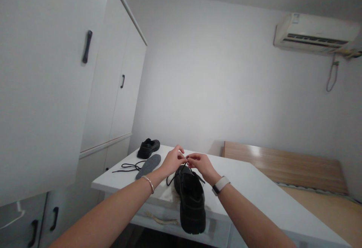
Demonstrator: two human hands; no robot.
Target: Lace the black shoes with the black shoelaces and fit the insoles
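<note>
A black lace-up shoe (192,201) lies on the white table (254,191), its sole end sticking out over the near edge. My left hand (173,160) and my right hand (201,166) meet just above its laces, each pinching a strand of the black shoelace (185,167). A loop of lace hangs on the shoe's left side. A bracelet is on my left wrist and a white watch on my right.
A second black shoe (148,148), a grey insole (148,166) and a loose black lace (127,166) lie at the table's far left. White wardrobes (56,89) stand to the left. A wooden bed frame (285,165) is behind the table; an air conditioner (313,33) hangs on the wall.
</note>
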